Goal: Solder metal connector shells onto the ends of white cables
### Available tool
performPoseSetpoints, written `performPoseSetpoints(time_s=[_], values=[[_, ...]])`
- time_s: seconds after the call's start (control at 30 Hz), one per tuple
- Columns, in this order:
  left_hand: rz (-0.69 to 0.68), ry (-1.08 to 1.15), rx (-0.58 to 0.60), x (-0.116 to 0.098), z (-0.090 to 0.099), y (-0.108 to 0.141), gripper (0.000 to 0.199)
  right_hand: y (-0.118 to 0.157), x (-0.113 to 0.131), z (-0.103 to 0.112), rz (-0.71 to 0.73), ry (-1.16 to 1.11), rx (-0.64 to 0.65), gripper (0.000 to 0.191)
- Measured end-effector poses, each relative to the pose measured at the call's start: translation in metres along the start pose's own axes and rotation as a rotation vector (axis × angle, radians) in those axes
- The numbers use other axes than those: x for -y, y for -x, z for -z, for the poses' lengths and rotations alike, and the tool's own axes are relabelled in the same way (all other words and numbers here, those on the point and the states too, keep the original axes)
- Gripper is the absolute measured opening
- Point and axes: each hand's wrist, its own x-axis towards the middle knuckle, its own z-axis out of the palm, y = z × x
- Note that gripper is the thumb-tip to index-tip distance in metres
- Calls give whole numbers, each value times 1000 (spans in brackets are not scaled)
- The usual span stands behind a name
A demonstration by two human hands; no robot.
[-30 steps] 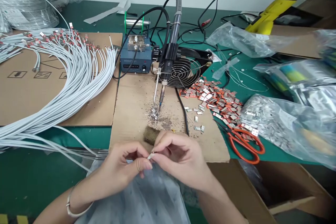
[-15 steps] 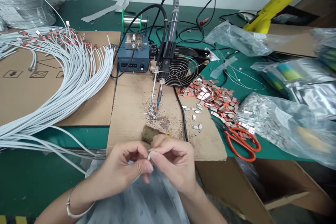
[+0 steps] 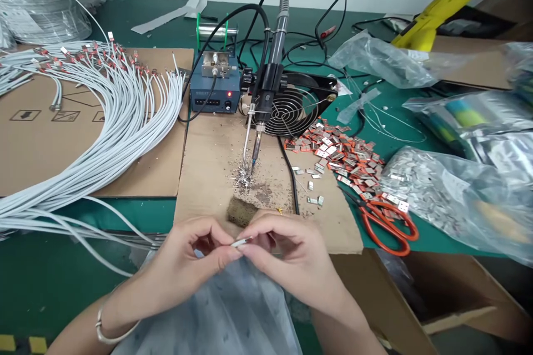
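Between my fingertips, in front of the cardboard's near edge, is the end of a white cable (image 3: 239,243) with a thin reddish wire tip showing. My left hand (image 3: 195,252) pinches the white jacket between thumb and forefinger. My right hand (image 3: 287,252) pinches at the wire tip, its fingertips almost touching the left ones. Just beyond the hands lies a brown sponge (image 3: 241,211). Farther on, a soldering iron (image 3: 270,80) is clamped tip-down, a bent metal feed tube (image 3: 247,138) beside it, over scattered solder bits (image 3: 244,177).
A bundle of white cables (image 3: 129,138) covers the left cardboard. A blue soldering station (image 3: 214,91), solder spool (image 3: 212,31) and black fan (image 3: 295,108) stand behind. Orange-and-metal connectors (image 3: 353,161), orange-handled scissors (image 3: 391,227) and a bag of metal parts (image 3: 425,183) lie right.
The cable end has turned from nearly upright to sideways, its reddish tip now showing to the right. My right hand has shifted slightly right. A red light on the station is now lit.
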Motion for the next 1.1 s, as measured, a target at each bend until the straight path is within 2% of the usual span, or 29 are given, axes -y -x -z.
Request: performPoseSetpoints(time_s=[0.1, 0.17, 0.3, 0.37, 0.43, 0.6, 0.67, 0.77, 0.9, 0.97, 1.03, 1.1], values=[[-11, -83, 11, 0, 1, 1, 17, -1, 2, -2, -49, -43, 10, 7], [13, -51, 20, 1, 0, 0, 18, 0, -2, -8, -65, -132, -22, 11], [54, 132, -6, 2, -8, -4, 21, 5, -14, -30, -14, -392, -259, 14], [63, 181, -14, 2, -11, -6, 23, 6, -18, -37, -14, -462, -331, 13], [60, 161, -12, 2, -10, -6, 23, 5, -18, -36, -62, -441, -277, 14], [-20, -55, 33, 6, -2, -1, 18, 2, -5, -9, -165, -170, 22, 7], [-71, -140, 39, 9, 0, 0, 18, 3, -3, -4, -174, -115, 54, 7], [-145, -219, 17, 12, -1, -1, 17, 2, -7, -10, -198, -263, 5, 21], [-169, -197, 21, 9, -5, -2, 16, -2, -14, -17, -353, -762, -47, 29], [-148, -163, 19, 7, -5, -2, 15, -3, -13, -13, -330, -917, -165, 30], [-96, -104, 2, 5, -4, -1, 15, -2, -10, -6, -211, -821, -274, 26], [-36, -31, -13, 3, -4, -1, 17, 1, -6, 0, -163, -562, -217, 11]])
